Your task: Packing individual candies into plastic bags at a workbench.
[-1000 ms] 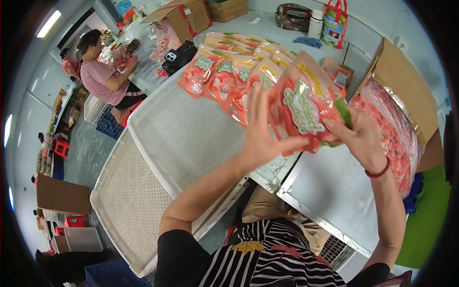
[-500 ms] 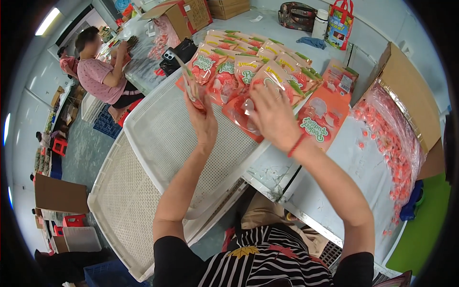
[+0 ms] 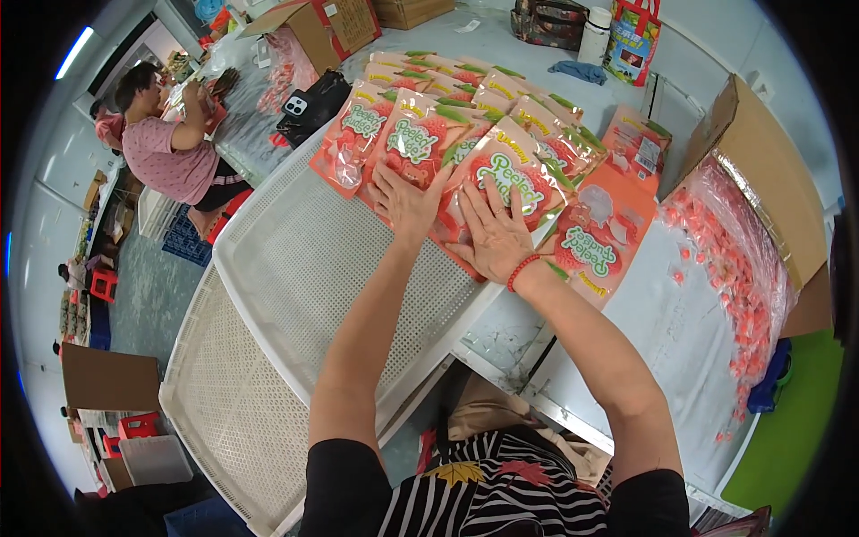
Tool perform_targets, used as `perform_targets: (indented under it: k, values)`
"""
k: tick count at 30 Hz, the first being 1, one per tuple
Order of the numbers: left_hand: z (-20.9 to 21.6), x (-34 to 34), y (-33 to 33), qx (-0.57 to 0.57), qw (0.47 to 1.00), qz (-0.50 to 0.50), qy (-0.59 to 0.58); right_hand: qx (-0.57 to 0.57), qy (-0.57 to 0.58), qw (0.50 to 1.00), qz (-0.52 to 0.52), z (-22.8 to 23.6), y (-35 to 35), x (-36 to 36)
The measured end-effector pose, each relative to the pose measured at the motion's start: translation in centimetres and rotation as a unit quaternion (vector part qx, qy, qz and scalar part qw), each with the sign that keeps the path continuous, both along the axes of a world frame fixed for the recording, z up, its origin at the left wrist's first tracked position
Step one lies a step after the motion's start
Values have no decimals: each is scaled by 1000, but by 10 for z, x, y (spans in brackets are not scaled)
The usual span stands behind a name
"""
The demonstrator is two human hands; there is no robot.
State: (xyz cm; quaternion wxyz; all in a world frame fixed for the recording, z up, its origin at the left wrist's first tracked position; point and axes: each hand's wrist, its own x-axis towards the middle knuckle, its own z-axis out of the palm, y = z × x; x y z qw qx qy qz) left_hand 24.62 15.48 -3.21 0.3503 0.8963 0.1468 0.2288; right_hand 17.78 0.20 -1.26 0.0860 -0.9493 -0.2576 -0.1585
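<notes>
Several red and pink candy pouches [image 3: 416, 134] with green leaf pictures lie in overlapping rows at the far end of a white perforated tray [image 3: 304, 251]. My left hand [image 3: 407, 201] rests spread on the lower part of one pouch. Beside it, my right hand [image 3: 492, 234] lies flat, fingers stretched, on the lower part of the front pouch [image 3: 517, 174]. Neither hand grips anything. To the right of the tray, another pouch [image 3: 595, 234] lies flat on the table, with a pouch showing its back [image 3: 633, 139] beyond it.
A cardboard box [image 3: 752, 170] at right spills small wrapped red candies [image 3: 716, 259] onto the table. A second perforated tray [image 3: 224, 376] sits lower left. A phone [image 3: 295, 105] on a black bag, a white bottle [image 3: 595, 36] and a co-worker [image 3: 170, 148] are farther back.
The pouch held up in my left hand now lies among the others, and that hand is spread on the pouches. My right hand has lowered flat beside it.
</notes>
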Motion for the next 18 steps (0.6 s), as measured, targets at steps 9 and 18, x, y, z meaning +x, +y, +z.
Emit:
perform_targets:
  k: [9, 18]
  values:
    - [-14, -1, -31, 29, 997, 72, -3, -80, -8, 989, 125, 12, -17, 17]
    - [-17, 3, -32, 44, 995, 85, -39, 229, -120, 958, 124, 25, -35, -21]
